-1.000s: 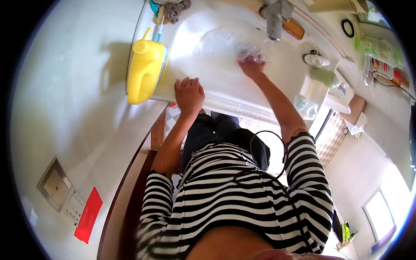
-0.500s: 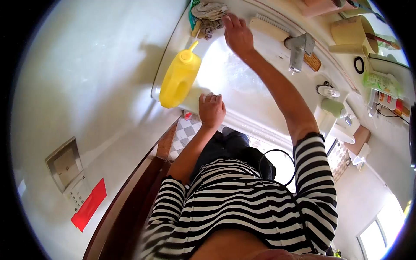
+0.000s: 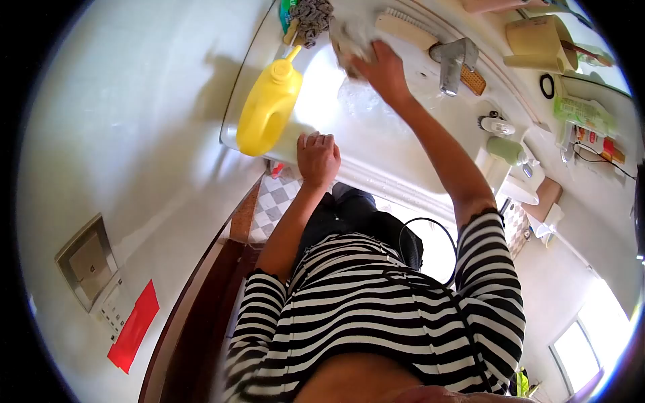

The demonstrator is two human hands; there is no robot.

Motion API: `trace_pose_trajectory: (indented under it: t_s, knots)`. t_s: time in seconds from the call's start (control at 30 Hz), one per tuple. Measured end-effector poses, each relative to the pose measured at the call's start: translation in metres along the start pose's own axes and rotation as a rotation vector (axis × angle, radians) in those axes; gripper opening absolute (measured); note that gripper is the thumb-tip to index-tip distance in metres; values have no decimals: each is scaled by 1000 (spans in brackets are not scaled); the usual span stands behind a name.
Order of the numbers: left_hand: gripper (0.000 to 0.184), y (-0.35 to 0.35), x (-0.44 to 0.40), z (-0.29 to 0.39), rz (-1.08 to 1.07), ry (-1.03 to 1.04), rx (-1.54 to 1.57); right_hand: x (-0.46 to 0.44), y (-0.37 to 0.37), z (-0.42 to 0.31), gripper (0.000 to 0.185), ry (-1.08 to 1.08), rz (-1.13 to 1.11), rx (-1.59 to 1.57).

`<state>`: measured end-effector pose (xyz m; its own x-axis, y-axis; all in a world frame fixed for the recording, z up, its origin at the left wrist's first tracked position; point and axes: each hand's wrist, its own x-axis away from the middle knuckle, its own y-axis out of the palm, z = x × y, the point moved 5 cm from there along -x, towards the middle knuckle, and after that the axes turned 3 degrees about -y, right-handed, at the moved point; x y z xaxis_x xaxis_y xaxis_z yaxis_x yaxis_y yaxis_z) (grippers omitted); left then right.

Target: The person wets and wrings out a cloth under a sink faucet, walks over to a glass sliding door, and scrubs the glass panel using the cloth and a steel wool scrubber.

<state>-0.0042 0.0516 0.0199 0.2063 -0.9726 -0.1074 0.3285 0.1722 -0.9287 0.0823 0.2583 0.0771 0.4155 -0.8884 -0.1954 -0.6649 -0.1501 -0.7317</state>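
A light-coloured cloth [image 3: 351, 41], blurred by motion, hangs from my right hand [image 3: 386, 69] over the far left part of the white sink [image 3: 416, 127]. My left hand [image 3: 318, 156] rests on the sink's front rim with its fingers curled; whether anything is under them is hidden. Left of that hand stands a yellow jug [image 3: 270, 104] on the rim. A grey-brown crumpled cloth [image 3: 311, 20] lies at the back left corner. Water shows in the basin below my right hand.
A metal faucet [image 3: 458, 64] rises at the sink's back, between a white brush [image 3: 406, 29] and an orange-brown brush [image 3: 473, 80]. On the right rim are a small white brush [image 3: 497, 125] and a green bottle [image 3: 505, 150]. A beige cup [image 3: 541, 41] stands farther back.
My right hand went from the water to the back left corner, took hold of the light cloth and lifted it over the basin. My left hand stays at the front rim.
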Motion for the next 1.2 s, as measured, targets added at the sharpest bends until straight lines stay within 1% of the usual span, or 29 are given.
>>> trace_pose_trajectory:
  t_s: [0.03, 0.1, 0.13, 0.2, 0.3, 0.33, 0.37, 0.43, 0.47, 0.53, 0.57, 0.63, 0.7, 0.73, 0.77, 0.83, 0.93, 1.03, 1.1, 1.2]
  knots:
    - [8, 1, -1, 0, 16, 6, -6, 21, -5, 10, 42, 35, -118, 121]
    - [7, 3, 1, 1, 40, 25, -23, 61, -4, 61, 39, 232, -265, 216]
    - [8, 5, -1, 1, -11, 23, -29, 77, -3, 88, 38, 239, -259, 329]
    - [8, 7, -2, 2, 4, 31, -34, 100, 6, 140, 39, 253, -253, 556]
    - [9, 7, 3, 2, 6, 18, -23, 134, 29, 181, 50, 406, 13, 399]
    - [10, 7, 3, 3, 6, 18, -12, 140, 48, 170, 61, 314, -168, 642]
    - [11, 9, 3, 3, 8, 22, -26, 153, 64, 162, 53, 297, -320, 732]
    - [13, 9, 4, 4, 8, 40, -49, 160, 72, 162, 42, -44, -432, 574]
    - [15, 10, 3, 4, -39, 39, -62, 156, 68, 170, 39, -104, -375, 605]
    - [15, 13, 3, 5, -43, 46, -74, 147, 56, 182, 33, -233, -265, 670]
    - [15, 13, 2, 5, -42, 51, -85, 146, 57, 188, 32, -22, -280, 689]
    - [13, 10, 1, 9, -54, 84, -121, 138, 66, 178, 29, 391, -304, 708]
    - [14, 9, 2, 9, -77, 91, -142, 139, 90, 151, 35, 184, -451, 624]
    - [14, 11, 2, 10, -82, 96, -140, 136, 97, 141, 33, 61, -400, 543]
    - [14, 12, 1, 10, -87, 100, -141, 140, 102, 134, 30, 19, -385, 545]
    - [14, 11, 1, 11, -90, 102, -144, 135, 99, 129, 28, 90, -338, 239]
    - [14, 9, 1, 13, -72, 108, -142, 119, 61, 121, 26, -215, 88, 78]
    - [13, 9, 3, 9, -58, 113, -125, 121, 10, 140, 23, 457, -78, -108]
    - [13, 9, 6, 8, -47, 96, -102, 128, -1, 161, 25, 499, -285, 102]
    - [12, 8, 0, 13, -109, 63, -102, 143, -1, 186, 37, 472, -562, 412]
